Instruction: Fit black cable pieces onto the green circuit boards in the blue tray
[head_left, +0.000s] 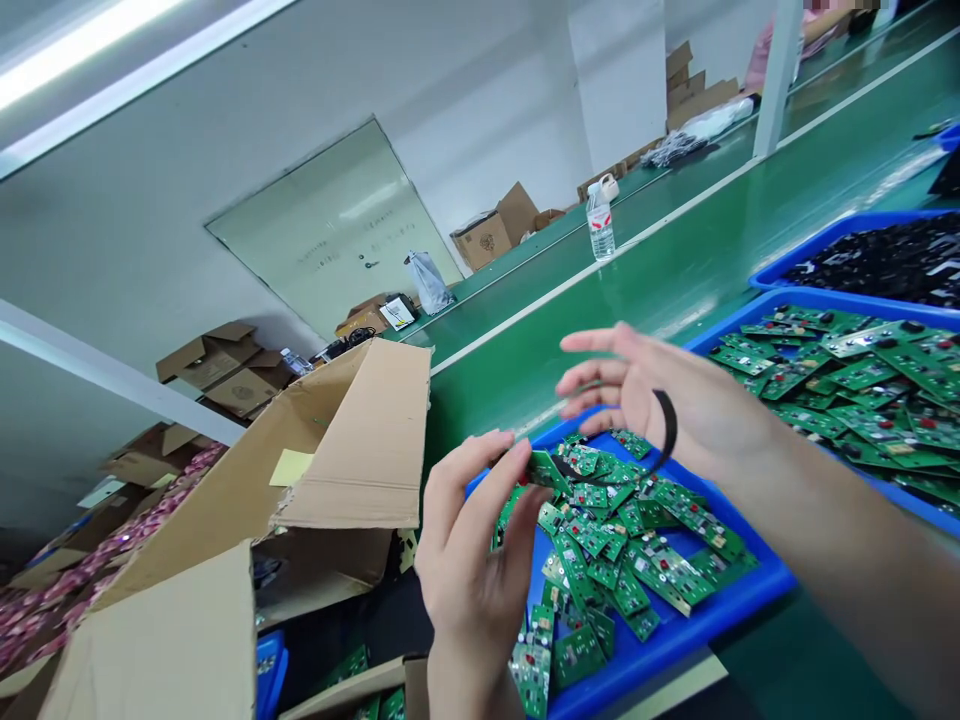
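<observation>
My left hand (472,550) pinches a small green circuit board (546,468) between thumb and fingers. A thin black strip (666,425) runs from beside this board and curves up across the palm side of my right hand (637,385). The fingers of that hand are spread, and whether the strip is fixed to anything cannot be made out. Both hands are over a blue tray (675,640), where several loose green boards (592,530) with small parts lie in a heap.
An open cardboard box (360,440) stands left of the tray. To the right, one blue tray (847,300) holds many boards and another (780,265) black parts. A water bottle (601,225) stands on the green bench (540,340). A person in pink (761,55) is far back right.
</observation>
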